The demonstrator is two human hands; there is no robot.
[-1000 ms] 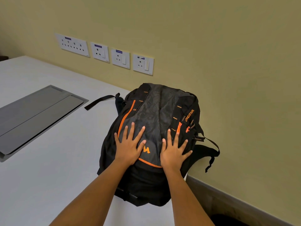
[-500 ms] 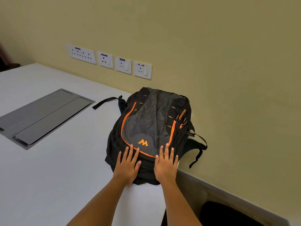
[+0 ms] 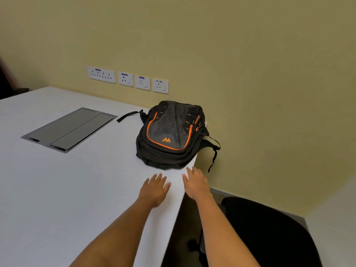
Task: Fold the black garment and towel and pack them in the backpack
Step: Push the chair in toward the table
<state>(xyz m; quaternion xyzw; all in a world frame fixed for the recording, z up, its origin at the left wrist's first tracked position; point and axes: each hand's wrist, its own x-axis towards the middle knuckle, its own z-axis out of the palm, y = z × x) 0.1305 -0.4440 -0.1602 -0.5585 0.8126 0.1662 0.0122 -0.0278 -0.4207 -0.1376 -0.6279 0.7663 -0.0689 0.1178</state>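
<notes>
A black and grey backpack (image 3: pixel 169 133) with orange trim lies flat on the white table (image 3: pixel 57 189), front panel up, at the table's right edge near the wall. Its zips look closed and it bulges; no garment or towel is in view. One strap (image 3: pixel 212 151) hangs off the table's right side. My left hand (image 3: pixel 156 187) is over the table just in front of the backpack, fingers straight, holding nothing. My right hand (image 3: pixel 196 182) is at the table's right edge, fingers straight, also apart from the backpack.
A grey cable hatch (image 3: pixel 71 128) is set flush into the table at the left. Wall sockets (image 3: pixel 128 79) line the yellow wall behind. A black chair seat (image 3: pixel 269 228) stands below the table's right edge.
Both hands have slid back off the backpack toward me and now sit in front of it. The camera has pulled back, so the backpack looks farther away.
</notes>
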